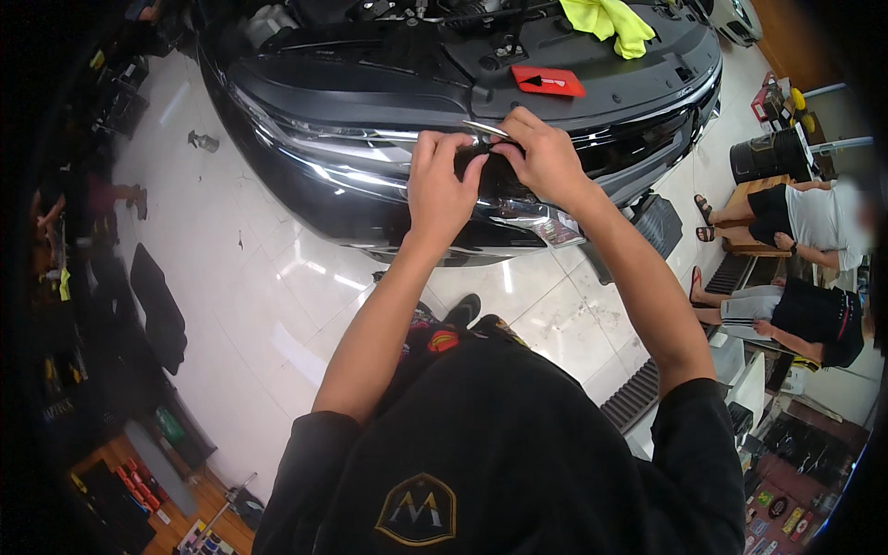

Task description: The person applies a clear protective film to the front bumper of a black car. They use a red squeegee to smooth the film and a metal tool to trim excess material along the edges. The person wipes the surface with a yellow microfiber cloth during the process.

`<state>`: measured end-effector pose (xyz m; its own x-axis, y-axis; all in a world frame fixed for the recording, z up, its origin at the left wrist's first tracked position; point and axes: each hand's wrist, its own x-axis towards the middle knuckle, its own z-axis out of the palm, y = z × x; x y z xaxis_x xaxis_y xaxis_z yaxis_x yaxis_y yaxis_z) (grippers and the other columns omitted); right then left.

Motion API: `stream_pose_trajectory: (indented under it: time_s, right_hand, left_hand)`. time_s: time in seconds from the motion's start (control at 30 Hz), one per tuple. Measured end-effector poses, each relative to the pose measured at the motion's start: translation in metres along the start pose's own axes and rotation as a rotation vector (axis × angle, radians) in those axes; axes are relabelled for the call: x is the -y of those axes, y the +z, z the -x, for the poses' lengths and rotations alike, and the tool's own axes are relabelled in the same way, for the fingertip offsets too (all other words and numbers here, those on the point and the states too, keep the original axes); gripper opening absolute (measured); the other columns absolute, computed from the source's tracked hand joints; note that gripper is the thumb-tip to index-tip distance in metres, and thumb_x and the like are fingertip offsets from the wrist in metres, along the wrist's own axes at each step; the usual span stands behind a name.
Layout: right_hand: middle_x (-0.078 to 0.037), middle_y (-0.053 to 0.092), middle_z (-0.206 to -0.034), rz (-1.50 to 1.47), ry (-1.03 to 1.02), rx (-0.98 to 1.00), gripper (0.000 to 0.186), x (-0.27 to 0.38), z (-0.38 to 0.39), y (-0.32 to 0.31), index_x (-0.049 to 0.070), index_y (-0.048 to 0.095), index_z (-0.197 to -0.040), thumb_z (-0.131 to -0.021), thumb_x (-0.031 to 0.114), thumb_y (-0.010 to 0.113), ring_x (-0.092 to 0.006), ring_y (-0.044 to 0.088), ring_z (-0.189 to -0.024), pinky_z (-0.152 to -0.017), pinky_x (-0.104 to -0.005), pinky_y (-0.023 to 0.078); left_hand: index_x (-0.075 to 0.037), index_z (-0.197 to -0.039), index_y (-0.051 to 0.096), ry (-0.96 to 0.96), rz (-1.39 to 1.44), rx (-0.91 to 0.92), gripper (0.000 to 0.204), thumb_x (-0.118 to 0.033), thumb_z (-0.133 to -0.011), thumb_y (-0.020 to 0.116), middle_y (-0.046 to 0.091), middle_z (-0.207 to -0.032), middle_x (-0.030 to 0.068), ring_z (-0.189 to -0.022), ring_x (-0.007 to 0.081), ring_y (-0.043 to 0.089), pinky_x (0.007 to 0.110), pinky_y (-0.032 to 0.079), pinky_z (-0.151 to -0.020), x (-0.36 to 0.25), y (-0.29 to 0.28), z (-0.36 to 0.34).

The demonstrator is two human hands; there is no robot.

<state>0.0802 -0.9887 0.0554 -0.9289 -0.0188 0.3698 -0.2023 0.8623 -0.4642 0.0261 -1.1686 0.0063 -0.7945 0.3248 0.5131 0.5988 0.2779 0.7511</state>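
Both of my hands work close together at the front edge of a dark car whose hood is up. My left hand is closed in a pinch beside the headlight; what lies between its fingertips is dark and too small to make out. My right hand holds a slim silver pen-like tool, which points left over the left fingers. Its thumb and fingertips come down by the same dark spot. A red flat card or squeegee lies on the black engine-bay cover just beyond my right hand.
A yellow-green cloth lies on the engine cover. A spray bottle stands on the tiled floor at left. Two people stand at right, one in a white shirt, one in black, near a black bin. A floor grate runs behind me.
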Motion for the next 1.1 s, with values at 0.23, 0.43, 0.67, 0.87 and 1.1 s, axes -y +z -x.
stream_pose_trajectory:
  time_s: [0.23, 0.43, 0.67, 0.87, 1.1]
  right_hand:
    - [-0.01, 0.065, -0.1, 0.057, -0.042, 0.05, 0.011, -0.004, -0.001, 0.002, 0.005, 0.07, -0.1, -0.089, 0.005, 0.072, -0.0368, 0.068, -0.083, -0.07, -0.0444, 0.054]
    - [-0.009, 0.065, -0.1, 0.049, -0.064, 0.028, 0.01, -0.002, 0.0, 0.003, 0.004, 0.069, -0.1, -0.09, 0.004, 0.071, -0.0368, 0.068, -0.083, -0.068, -0.0445, 0.054]
    - [-0.01, 0.062, -0.099, 0.093, -0.073, 0.005, 0.011, -0.005, 0.001, 0.011, 0.004, 0.066, -0.102, -0.091, 0.003, 0.068, -0.0373, 0.067, -0.08, -0.066, -0.0454, 0.054]
    - [-0.012, 0.062, -0.103, 0.171, -0.034, -0.03, 0.014, -0.008, -0.001, 0.019, 0.004, 0.063, -0.107, -0.094, 0.009, 0.066, -0.0394, 0.068, -0.078, -0.063, -0.049, 0.055]
    - [-0.014, 0.062, -0.106, 0.234, 0.036, -0.041, 0.013, -0.004, -0.003, 0.025, 0.004, 0.06, -0.106, -0.096, 0.012, 0.064, -0.0417, 0.069, -0.076, -0.063, -0.0524, 0.055]
  left_hand:
    - [-0.005, -0.107, 0.068, 0.0, -0.029, -0.036, 0.027, -0.011, -0.085, 0.082, 0.059, -0.104, 0.011, -0.095, 0.0305, 0.063, 0.041, 0.051, -0.084, -0.003, 0.006, 0.002]
    - [-0.007, -0.108, 0.068, -0.009, -0.034, -0.042, 0.026, -0.013, -0.087, 0.081, 0.058, -0.106, 0.0105, -0.1, 0.0325, 0.061, 0.043, 0.051, -0.084, -0.001, 0.008, 0.004]
    - [-0.009, -0.108, 0.068, -0.02, -0.038, -0.054, 0.025, -0.014, -0.087, 0.08, 0.056, -0.107, 0.0102, -0.102, 0.0325, 0.06, 0.043, 0.052, -0.083, -0.002, 0.01, 0.004]
    - [-0.01, -0.103, 0.07, -0.008, -0.04, -0.126, 0.024, -0.012, -0.082, 0.081, 0.055, -0.105, 0.0086, -0.101, 0.0305, 0.059, 0.042, 0.052, -0.081, -0.005, 0.016, 0.004]
    - [-0.011, -0.097, 0.072, -0.065, -0.069, -0.152, 0.021, -0.014, -0.078, 0.081, 0.053, -0.101, 0.0085, -0.098, 0.0298, 0.057, 0.043, 0.051, -0.081, -0.012, 0.019, 0.002]
